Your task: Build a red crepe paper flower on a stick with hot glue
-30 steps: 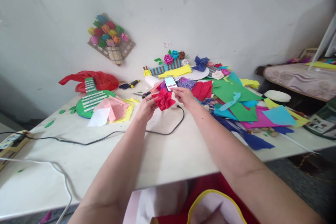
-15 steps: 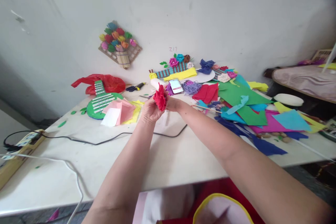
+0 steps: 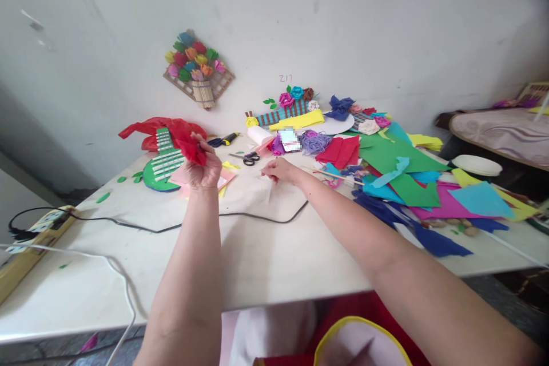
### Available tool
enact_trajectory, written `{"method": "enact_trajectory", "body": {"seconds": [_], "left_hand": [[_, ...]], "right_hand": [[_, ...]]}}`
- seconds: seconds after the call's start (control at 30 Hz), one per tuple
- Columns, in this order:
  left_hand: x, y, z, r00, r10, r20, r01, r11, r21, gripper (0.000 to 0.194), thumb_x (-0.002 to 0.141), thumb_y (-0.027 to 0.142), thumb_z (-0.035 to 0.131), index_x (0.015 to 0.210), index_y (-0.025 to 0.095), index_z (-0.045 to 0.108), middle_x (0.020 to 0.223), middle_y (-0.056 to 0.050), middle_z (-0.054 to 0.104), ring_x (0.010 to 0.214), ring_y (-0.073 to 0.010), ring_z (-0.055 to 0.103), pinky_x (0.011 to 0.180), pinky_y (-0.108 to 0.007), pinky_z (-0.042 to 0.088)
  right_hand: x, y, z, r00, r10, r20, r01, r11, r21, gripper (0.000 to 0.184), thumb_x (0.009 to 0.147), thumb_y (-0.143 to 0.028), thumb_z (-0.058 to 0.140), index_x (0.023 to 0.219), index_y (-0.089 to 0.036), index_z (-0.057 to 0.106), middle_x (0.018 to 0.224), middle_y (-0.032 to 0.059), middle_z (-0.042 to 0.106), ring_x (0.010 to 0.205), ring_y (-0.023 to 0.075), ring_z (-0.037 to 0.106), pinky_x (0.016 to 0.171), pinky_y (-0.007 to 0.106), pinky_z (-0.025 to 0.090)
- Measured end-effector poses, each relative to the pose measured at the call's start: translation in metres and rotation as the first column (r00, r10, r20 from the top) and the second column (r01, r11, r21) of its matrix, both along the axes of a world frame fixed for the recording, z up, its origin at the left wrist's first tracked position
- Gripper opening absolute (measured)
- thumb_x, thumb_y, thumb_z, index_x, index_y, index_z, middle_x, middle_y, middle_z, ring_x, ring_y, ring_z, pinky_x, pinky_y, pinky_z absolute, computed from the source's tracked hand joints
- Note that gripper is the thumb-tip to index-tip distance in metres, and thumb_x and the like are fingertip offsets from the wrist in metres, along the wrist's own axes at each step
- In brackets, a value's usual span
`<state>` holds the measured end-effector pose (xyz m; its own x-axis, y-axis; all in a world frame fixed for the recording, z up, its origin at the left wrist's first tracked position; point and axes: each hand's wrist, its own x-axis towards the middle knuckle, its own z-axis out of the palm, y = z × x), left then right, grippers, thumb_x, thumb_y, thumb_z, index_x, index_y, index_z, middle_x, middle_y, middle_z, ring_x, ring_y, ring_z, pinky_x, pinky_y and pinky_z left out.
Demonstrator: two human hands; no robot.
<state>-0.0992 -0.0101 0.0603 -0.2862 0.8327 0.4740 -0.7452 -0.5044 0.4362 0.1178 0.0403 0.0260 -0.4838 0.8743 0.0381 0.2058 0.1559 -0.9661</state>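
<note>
My left hand (image 3: 205, 170) is closed around a red crepe-paper flower (image 3: 191, 147), raised over the green guitar-shaped craft piece (image 3: 160, 174) and the pink paper (image 3: 227, 178). The fingers partly cover the flower's base. Nearer the middle of the table, my right hand (image 3: 279, 170) has its thumb and fingertips pinched together; whatever they may hold is too small to make out. A faint pale strip (image 3: 269, 190) shows just below those fingertips. Black-handled scissors (image 3: 250, 158) lie between the two hands, a little farther back.
Behind my right hand are a phone (image 3: 289, 140), purple yarn (image 3: 315, 143) and red paper (image 3: 338, 150). Coloured sheets (image 3: 412, 180) cover the right side. Yellow-black pliers (image 3: 223, 140) lie at the back. A black cable (image 3: 257, 217) crosses the table from a power strip (image 3: 47, 234).
My hands were together at the red flower and have separated. The left hand has carried the flower leftward; the right stays near the middle, uncovering the scissors.
</note>
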Motion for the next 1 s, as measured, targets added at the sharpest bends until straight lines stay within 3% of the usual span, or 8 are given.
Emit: {"method": "enact_trajectory", "body": {"seconds": [0.17,0.27,0.4,0.63,0.73,0.83,0.9,1.0], "left_hand": [[-0.023,0.009,0.006,0.996,0.081,-0.035,-0.083,0.995,-0.058,0.027,0.084,0.022,0.064,0.111,0.028,0.067,0.101,-0.001,0.075,0.101,-0.0104,0.068,0.077,-0.01,0.051],[-0.015,0.013,0.006,0.996,0.073,-0.043,-0.078,0.989,-0.126,0.028,0.085,0.021,0.06,0.112,0.026,0.067,0.105,-0.003,0.074,0.106,-0.0154,0.067,0.085,-0.019,0.055],[0.001,0.017,-0.016,0.999,0.014,-0.042,-0.024,0.972,-0.234,0.034,0.085,0.018,0.056,0.117,0.026,0.065,0.109,-0.005,0.074,0.108,-0.019,0.067,0.093,-0.028,0.054],[0.011,0.033,-0.06,0.997,-0.069,-0.029,0.042,0.837,-0.546,0.038,0.083,0.008,0.047,0.115,0.019,0.064,0.093,-0.007,0.075,0.095,-0.0209,0.071,0.083,-0.033,0.057],[0.011,0.038,-0.064,0.999,-0.014,-0.04,-0.016,0.75,-0.661,0.031,0.081,0.008,0.05,0.105,0.019,0.066,0.077,-0.006,0.074,0.086,-0.022,0.072,0.077,-0.032,0.058],[0.011,0.04,-0.064,0.999,0.024,-0.049,-0.051,0.741,-0.669,0.025,0.08,0.008,0.052,0.097,0.02,0.066,0.07,-0.005,0.072,0.077,-0.0207,0.072,0.073,-0.03,0.057],[0.012,0.039,-0.063,0.998,0.028,-0.063,-0.063,0.745,-0.664,0.022,0.08,0.009,0.053,0.094,0.02,0.065,0.067,-0.004,0.071,0.071,-0.0196,0.071,0.069,-0.029,0.057],[0.012,0.038,-0.064,0.994,0.033,-0.1,-0.091,0.747,-0.659,0.017,0.079,0.012,0.055,0.091,0.021,0.064,0.066,-0.003,0.07,0.065,-0.0182,0.068,0.064,-0.028,0.057]], "right_hand": [[-0.006,-0.002,0.01,0.998,-0.064,-0.012,0.064,0.998,0.028,0.017,0.076,-0.012,0.068,0.059,-0.014,0.061,0.044,-0.0063,0.046,0.042,0.0045,0.038,0.041,0.018,0.028],[-0.012,-0.004,0.016,0.97,-0.024,-0.242,0.031,0.999,0.026,0.014,0.073,-0.02,0.073,0.064,-0.015,0.064,0.059,-0.002,0.058,0.054,0.0073,0.049,0.045,0.019,0.034],[-0.016,-0.01,0.02,0.81,0.07,-0.583,-0.13,0.99,-0.062,0.013,0.074,-0.026,0.074,0.073,-0.017,0.064,0.094,0.0052,0.07,0.089,0.0154,0.062,0.062,0.024,0.05],[-0.004,-0.017,0.029,0.598,0.081,-0.797,-0.302,0.944,-0.131,0.025,0.085,-0.026,0.064,0.064,-0.019,0.051,0.051,-0.0078,0.04,0.051,0.0096,0.045,0.068,0.029,0.053],[0.002,-0.012,0.035,0.57,0.018,-0.821,-0.144,0.987,-0.078,0.027,0.084,-0.027,0.065,0.063,-0.02,0.049,0.049,-0.0095,0.034,0.048,0.0082,0.038,0.072,0.03,0.052],[0.011,-0.004,0.042,0.609,-0.112,-0.785,0.181,0.984,0.001,0.023,0.083,-0.03,0.064,0.066,-0.02,0.052,0.05,-0.0093,0.038,0.05,0.0084,0.04,0.075,0.03,0.05],[0.021,0.003,0.047,0.66,-0.234,-0.714,0.439,0.892,0.113,0.024,0.085,-0.031,0.061,0.065,-0.02,0.052,0.053,-0.0073,0.043,0.055,0.01,0.046,0.077,0.029,0.048],[0.045,0.011,0.051,0.733,-0.493,-0.469,0.671,0.638,0.378,0.023,0.089,-0.031,0.051,0.07,-0.02,0.057,0.06,-0.0025,0.053,0.073,0.0155,0.057,0.087,0.033,0.044]]}}
